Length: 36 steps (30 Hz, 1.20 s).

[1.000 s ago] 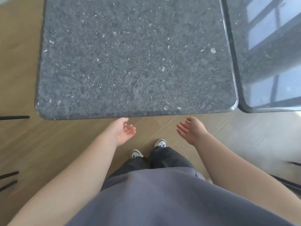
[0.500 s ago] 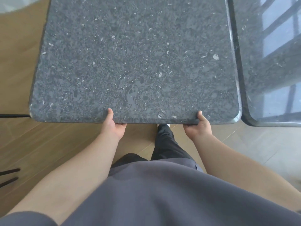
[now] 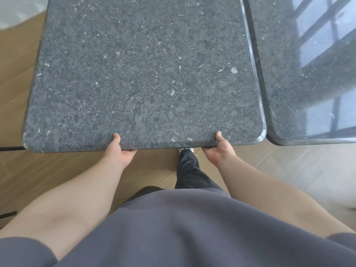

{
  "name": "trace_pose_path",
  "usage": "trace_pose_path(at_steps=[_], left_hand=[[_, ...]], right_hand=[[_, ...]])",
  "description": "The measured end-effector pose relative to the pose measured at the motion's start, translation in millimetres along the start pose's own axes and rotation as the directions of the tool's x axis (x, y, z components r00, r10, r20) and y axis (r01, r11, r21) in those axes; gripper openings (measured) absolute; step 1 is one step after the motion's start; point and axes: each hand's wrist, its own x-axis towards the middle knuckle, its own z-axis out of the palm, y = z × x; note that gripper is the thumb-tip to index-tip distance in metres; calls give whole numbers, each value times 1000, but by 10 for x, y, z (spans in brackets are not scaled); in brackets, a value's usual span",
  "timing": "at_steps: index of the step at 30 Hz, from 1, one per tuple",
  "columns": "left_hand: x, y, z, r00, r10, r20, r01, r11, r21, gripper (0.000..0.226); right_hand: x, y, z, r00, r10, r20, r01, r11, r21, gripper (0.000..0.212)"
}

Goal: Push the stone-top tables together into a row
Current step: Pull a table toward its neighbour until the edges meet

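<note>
A dark speckled stone-top table (image 3: 142, 74) fills the middle of the head view. My left hand (image 3: 119, 153) grips its near edge, thumb on top and fingers under the slab. My right hand (image 3: 219, 149) grips the same edge close to the right corner, also thumb on top. A second stone-top table (image 3: 308, 74) stands to the right, its glossy top reflecting a window. The two tops lie side by side with only a thin dark seam between their edges, and their near edges are roughly level.
Wood-plank floor (image 3: 57, 170) lies below and left of the table, with paler floor (image 3: 308, 170) at the right. A thin black bar (image 3: 9, 148) pokes in at the left edge. My leg and shoe (image 3: 185, 151) stand under the near edge.
One second ago both hands hung open in front of the table. They then took hold of its near edge, and the table has since slid right, narrowing the gap to the second table.
</note>
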Motion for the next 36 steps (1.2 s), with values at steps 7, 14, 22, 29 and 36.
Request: trace_pose_path(at_steps=[7, 14, 22, 29, 36], left_hand=[[15, 5, -21, 1000, 10, 6, -10, 999, 31, 41], [-1, 4, 4, 1000, -5, 17, 4, 999, 38, 48], [-30, -21, 23, 999, 28, 27, -29, 999, 43, 46], [5, -25, -17, 999, 34, 26, -35, 998, 57, 46], [51, -5, -27, 1000, 3, 22, -4, 999, 49, 48]], right_hand=[[-7, -11, 1, 999, 9, 34, -10, 1000, 2, 28], [-13, -11, -29, 999, 22, 46, -20, 1000, -24, 32], [33, -27, -62, 998, 25, 49, -23, 999, -47, 37], [39, -46, -78, 998, 27, 51, -24, 998, -60, 34], [55, -57, -69, 998, 26, 54, -22, 998, -60, 33]])
